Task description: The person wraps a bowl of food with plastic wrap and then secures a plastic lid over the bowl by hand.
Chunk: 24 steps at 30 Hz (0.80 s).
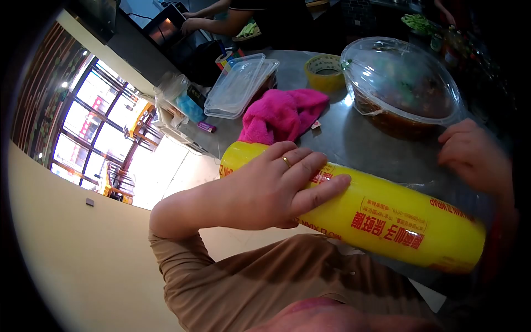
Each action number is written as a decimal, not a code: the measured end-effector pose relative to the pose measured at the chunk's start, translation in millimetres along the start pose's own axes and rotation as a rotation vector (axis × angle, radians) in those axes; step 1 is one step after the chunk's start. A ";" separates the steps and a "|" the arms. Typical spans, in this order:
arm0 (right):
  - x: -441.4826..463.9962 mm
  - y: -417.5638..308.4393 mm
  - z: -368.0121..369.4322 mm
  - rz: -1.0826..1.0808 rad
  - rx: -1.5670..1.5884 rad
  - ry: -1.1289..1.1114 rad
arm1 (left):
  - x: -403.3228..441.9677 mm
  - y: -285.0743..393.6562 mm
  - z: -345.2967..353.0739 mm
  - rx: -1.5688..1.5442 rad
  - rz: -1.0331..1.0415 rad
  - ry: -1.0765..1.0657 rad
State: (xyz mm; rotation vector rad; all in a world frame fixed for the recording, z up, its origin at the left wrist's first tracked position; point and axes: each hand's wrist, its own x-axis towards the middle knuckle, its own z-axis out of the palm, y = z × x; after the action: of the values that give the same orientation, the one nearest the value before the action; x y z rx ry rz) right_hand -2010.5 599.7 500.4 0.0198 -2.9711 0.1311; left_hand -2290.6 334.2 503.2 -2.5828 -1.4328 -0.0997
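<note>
My left hand [276, 185], with a ring on one finger, is wrapped over a thick yellow roll of plastic wrap [387, 213] printed in red. The roll lies slanted along the near edge of the metal table. Over at the right, my right hand [470, 155] has its fingers curled by the rim of a large round bowl [395, 119]. What those fingers pinch, if anything, I cannot make out. Dark reddish-brown food fills the bowl under a shiny clear plastic cover [401, 77].
A pink cloth [282, 116] is bunched behind the roll, beside clear plastic containers [235, 88]. A roll of yellow tape [324, 72] stands left of the bowl on the metal table [354, 141]. Another person [265, 25] works at the back.
</note>
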 end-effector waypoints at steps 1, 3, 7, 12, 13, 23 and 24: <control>-2.2 -1.2 -6.0 0.004 -0.030 -0.032 | -0.6 -1.3 -1.2 -0.002 -0.007 -0.015; -4.4 -3.6 -14.0 -0.024 -0.096 -0.081 | -1.0 -4.0 -2.9 -0.006 -0.013 -0.044; 6.7 -12.2 -29.6 -0.042 -0.178 -0.217 | -1.3 -4.1 -5.0 -0.008 0.000 -0.046; 10.4 -20.9 -7.0 -0.001 -0.509 -0.266 | 1.0 3.4 -13.4 -0.034 -0.056 -0.097; 10.5 -16.8 1.3 -0.014 -0.567 -0.237 | -0.1 4.9 -13.4 -0.070 -0.085 -0.101; 2.9 1.8 -14.2 0.229 0.068 -0.301 | -1.4 8.4 -3.5 -0.003 -0.080 -0.034; -1.5 5.9 -15.6 0.195 0.097 -0.264 | -2.6 8.0 -2.8 -0.005 -0.076 -0.028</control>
State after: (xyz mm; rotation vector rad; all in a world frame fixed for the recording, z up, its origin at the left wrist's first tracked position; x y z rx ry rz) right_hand -2006.5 606.9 515.0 -0.2604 -3.2212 0.3206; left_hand -2285.1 327.4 504.5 -2.5433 -1.5426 -0.0779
